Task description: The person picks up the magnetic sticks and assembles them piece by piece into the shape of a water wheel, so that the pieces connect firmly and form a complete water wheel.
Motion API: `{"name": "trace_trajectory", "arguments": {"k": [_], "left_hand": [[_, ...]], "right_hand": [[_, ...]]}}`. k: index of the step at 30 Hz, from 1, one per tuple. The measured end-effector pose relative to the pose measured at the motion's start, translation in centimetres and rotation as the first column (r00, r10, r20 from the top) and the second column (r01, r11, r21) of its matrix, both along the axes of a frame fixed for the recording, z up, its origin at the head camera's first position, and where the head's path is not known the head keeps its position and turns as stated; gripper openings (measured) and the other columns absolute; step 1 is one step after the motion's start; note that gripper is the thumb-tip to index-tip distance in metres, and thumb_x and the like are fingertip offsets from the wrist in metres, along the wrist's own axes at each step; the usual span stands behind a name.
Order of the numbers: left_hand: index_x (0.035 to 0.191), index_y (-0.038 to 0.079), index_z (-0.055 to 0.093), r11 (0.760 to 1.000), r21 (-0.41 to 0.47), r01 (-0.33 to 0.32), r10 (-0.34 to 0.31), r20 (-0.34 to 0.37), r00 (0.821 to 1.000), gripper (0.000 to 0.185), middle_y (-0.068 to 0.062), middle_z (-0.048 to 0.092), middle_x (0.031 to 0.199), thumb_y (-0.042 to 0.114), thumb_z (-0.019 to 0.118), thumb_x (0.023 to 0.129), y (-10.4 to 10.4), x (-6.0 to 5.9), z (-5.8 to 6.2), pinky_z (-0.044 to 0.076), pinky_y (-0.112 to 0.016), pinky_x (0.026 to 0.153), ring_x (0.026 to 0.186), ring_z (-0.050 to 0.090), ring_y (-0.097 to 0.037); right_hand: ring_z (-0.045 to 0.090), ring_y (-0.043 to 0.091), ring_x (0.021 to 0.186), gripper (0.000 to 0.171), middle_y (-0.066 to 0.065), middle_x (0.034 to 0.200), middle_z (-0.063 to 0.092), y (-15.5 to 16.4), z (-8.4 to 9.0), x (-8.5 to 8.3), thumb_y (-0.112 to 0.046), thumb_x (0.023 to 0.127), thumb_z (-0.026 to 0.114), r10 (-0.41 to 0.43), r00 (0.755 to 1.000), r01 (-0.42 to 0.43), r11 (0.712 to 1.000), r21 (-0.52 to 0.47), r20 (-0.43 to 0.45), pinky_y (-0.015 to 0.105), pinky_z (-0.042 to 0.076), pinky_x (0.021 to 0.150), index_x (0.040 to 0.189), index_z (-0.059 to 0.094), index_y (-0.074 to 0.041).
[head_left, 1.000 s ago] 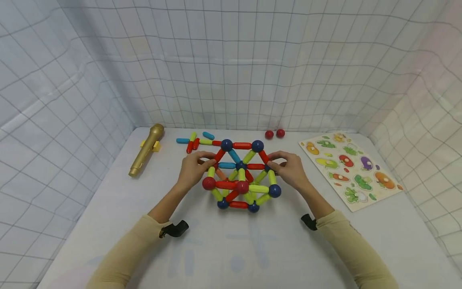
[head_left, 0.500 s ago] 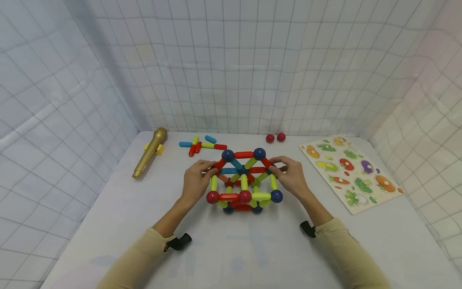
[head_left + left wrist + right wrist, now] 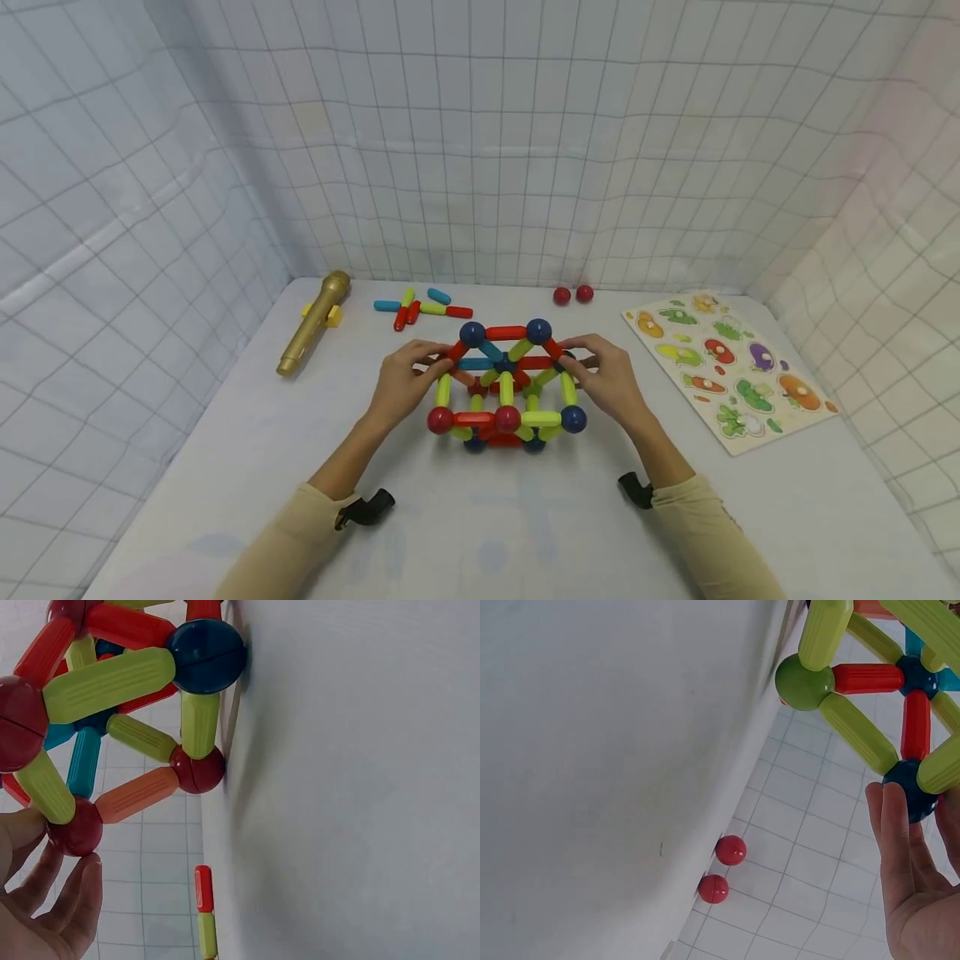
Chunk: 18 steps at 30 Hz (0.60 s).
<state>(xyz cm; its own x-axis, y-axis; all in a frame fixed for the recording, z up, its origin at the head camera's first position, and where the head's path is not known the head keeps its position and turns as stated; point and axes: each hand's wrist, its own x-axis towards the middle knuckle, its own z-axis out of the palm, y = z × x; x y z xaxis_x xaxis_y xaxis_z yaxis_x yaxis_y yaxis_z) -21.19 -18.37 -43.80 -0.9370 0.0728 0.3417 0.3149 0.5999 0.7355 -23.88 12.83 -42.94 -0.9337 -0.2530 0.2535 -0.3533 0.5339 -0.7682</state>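
In the middle of the head view stands a magnetic stick-and-ball structure (image 3: 506, 381), built of red, lime, blue and orange rods joined by balls. My left hand (image 3: 408, 379) pinches it at its left corner, where the left wrist view shows thumb and fingers round a red ball (image 3: 76, 827). At the opposite corner my right hand (image 3: 606, 375) grips a dark blue ball (image 3: 910, 790), fingers along its side in the right wrist view. The lower balls sit close over the white table (image 3: 487, 517). Part of the structure's back is hidden behind its front rods.
Several loose rods (image 3: 420, 308) lie behind the structure to the left. Two red balls (image 3: 573, 295) rest by the back wall. A gold toy microphone (image 3: 315, 323) lies at the far left, and a vegetable puzzle board (image 3: 727, 367) at the right. Gridded cloth walls surround the table.
The structure has tipped slightly and levelled between both hands, its front row of balls now lower over the bottom ones. Both hands keep their hold; the head view has shifted a little.
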Motion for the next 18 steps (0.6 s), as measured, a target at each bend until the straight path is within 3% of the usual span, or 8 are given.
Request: {"name": "trace_trajectory", "arguments": {"k": [8,14,18], "left_hand": [[0.117,0.009,0.07,0.999,-0.009,0.041,-0.04,0.059,0.997,0.03,-0.011,0.07,0.112,0.022,0.069,0.09,0.1,-1.1,0.0,0.058,-0.042,0.085,0.099,0.068,-0.027],[0.117,0.009,0.07,0.997,-0.015,0.071,-0.07,0.083,0.994,0.03,-0.011,0.07,0.112,0.023,0.069,0.091,-0.3,-1.3,0.2,0.058,-0.042,0.085,0.101,0.067,-0.027],[0.123,0.012,0.067,0.995,0.004,0.102,-0.101,0.207,0.973,0.034,-0.011,0.069,0.118,0.029,0.064,0.094,-1.9,-2.3,0.8,0.058,-0.04,0.085,0.102,0.067,-0.029]], "right_hand": [[0.071,0.031,0.096,0.028,0.014,0.12,0.065,0.6,-0.5,0.2,-0.015,0.094,0.064,-0.009,0.998,0.01,1.0,-0.014,0.058,0.026,0.059,0.065,0.122,0.063,-0.01],[0.071,0.03,0.094,0.028,0.013,0.12,0.066,0.7,-0.5,0.1,-0.017,0.094,0.065,-0.007,0.999,0.007,1.0,0.01,0.037,0.027,0.059,0.066,0.122,0.063,-0.011],[0.072,0.029,0.091,0.029,0.013,0.118,0.067,0.6,-0.2,-0.3,-0.019,0.093,0.066,0.007,1.0,-0.008,0.999,0.031,0.009,0.027,0.059,0.064,0.12,0.064,-0.01]]}}
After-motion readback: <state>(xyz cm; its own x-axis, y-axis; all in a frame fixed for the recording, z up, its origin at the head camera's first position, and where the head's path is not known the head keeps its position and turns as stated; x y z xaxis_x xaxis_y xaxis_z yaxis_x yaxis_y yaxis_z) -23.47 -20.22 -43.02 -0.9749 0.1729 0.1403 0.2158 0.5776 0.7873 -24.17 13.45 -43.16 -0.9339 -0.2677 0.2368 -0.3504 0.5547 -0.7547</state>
